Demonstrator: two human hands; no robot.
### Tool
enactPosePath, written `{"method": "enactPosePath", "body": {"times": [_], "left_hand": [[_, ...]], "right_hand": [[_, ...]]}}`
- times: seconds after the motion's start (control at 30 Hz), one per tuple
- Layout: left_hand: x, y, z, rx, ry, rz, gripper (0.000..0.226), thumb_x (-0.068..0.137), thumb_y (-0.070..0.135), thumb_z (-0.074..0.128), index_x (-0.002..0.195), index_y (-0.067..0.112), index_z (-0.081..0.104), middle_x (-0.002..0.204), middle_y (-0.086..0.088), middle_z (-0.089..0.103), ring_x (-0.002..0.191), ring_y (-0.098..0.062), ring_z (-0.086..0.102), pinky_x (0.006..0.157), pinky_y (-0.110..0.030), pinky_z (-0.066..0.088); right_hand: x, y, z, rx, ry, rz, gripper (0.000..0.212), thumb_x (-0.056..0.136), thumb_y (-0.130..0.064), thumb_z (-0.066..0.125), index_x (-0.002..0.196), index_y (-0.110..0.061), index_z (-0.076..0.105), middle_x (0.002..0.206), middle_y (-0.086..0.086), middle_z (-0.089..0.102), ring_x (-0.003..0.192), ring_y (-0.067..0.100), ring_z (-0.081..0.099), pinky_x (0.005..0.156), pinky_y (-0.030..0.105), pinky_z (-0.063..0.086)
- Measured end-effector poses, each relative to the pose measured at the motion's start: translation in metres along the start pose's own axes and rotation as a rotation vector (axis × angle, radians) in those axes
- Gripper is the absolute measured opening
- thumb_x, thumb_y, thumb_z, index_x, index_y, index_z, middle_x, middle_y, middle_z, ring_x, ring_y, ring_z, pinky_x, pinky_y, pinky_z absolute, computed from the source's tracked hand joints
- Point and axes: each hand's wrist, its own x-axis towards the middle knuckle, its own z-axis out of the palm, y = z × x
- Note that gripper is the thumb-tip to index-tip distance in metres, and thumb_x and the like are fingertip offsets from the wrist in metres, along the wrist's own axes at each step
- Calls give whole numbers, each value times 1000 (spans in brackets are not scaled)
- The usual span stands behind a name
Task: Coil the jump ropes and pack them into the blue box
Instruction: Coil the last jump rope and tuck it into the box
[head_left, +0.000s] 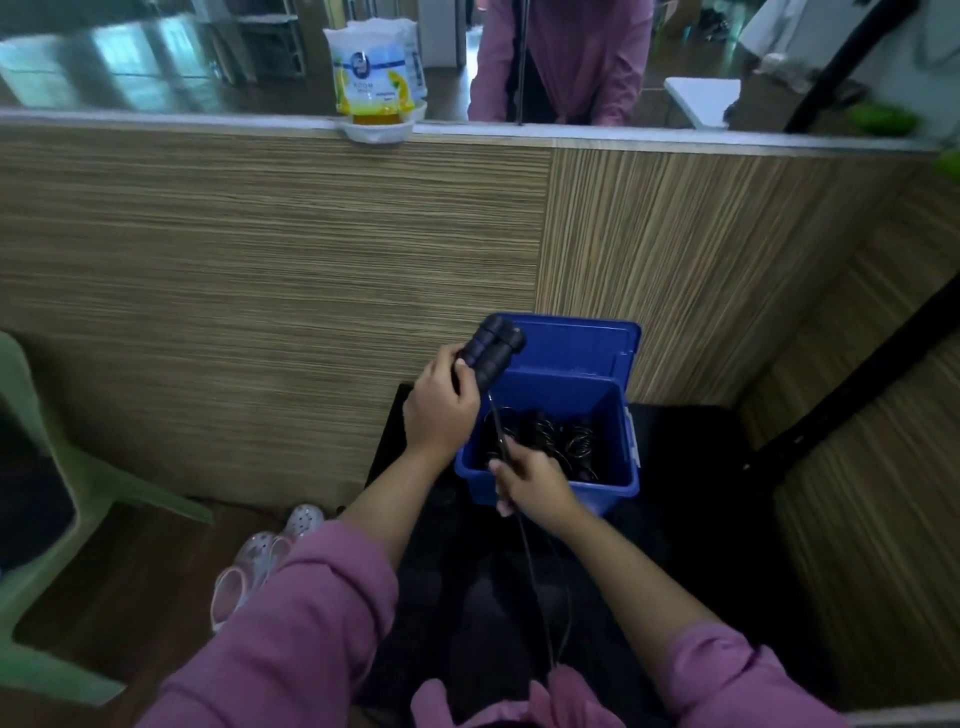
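Observation:
My left hand grips the two black handles of a jump rope side by side, raised over the left rim of the blue box. A thin black cord runs from the handles down through my right hand, which pinches it at the box's near rim, then hangs toward my lap. Inside the box lie several coiled black ropes. The hinged lid stands open behind the box.
The box sits on a black surface against a wood-grain partition. A green plastic chair stands at the left and pink clogs lie on the floor. An air-freshener pack rests on the ledge above.

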Motion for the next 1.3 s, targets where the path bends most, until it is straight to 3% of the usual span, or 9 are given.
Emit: {"method": "enactPosePath", "body": {"times": [0.1,0.2,0.37,0.5,0.63,0.87,1.03,1.17,1.3], "left_hand": [[5,-5,4,8,55,-126,23,97,27,37,106,14,55,85,-4,61,74,-23,56,61,-30,36],[11,-7,5,-50,102,-262,17,98,26,37,100,16,50,83,-8,62,72,-28,57,60,-30,34],[9,-15,1,90,80,-161,20,98,23,40,105,8,52,87,-11,59,71,-25,50,62,-32,35],[11,-28,0,207,51,-221,26,97,24,40,109,6,53,90,-17,62,74,-29,52,63,-34,33],[6,-35,-3,303,-31,-263,24,96,25,41,102,5,54,93,-21,64,84,-37,60,65,-34,32],[-7,-40,0,467,-224,135,33,99,29,35,100,7,59,95,-19,66,84,-41,63,64,-39,43],[-18,-32,6,455,-390,409,59,94,39,16,122,8,57,102,-16,69,81,-39,66,64,-41,53],[-32,-26,8,443,-526,582,64,90,40,6,103,6,58,91,-14,67,74,-36,64,61,-46,52],[-42,-16,3,297,-574,682,50,95,36,19,97,5,58,84,-12,64,68,-31,61,58,-40,48]], "right_hand": [[-12,9,11,-118,-37,22,45,99,-13,42,141,-14,28,78,10,61,49,14,60,49,23,53],[-24,13,22,-271,45,-105,9,100,-16,38,107,-10,37,72,12,58,51,27,61,49,37,55],[-22,17,25,-550,176,-220,20,101,-17,37,104,-3,51,98,16,59,83,36,60,67,42,46],[-23,2,12,-514,199,-199,21,100,-18,38,95,-5,54,93,15,62,84,35,61,63,36,40],[-25,-25,2,-683,195,-266,28,98,-31,40,101,-15,61,95,7,70,90,30,63,65,33,38],[-16,-64,-42,-905,143,-509,23,93,-37,49,101,-25,67,101,-4,71,97,21,64,72,33,45],[-4,-72,-75,-845,54,-477,17,94,-34,53,101,-27,67,94,-10,65,92,15,60,76,36,48],[9,-57,-92,-584,-154,-376,13,92,-23,59,93,-16,69,92,-5,64,88,13,60,85,36,49],[11,-46,-103,-513,-207,-352,13,92,-20,60,93,-12,70,92,-2,64,87,9,60,84,23,45]]}}
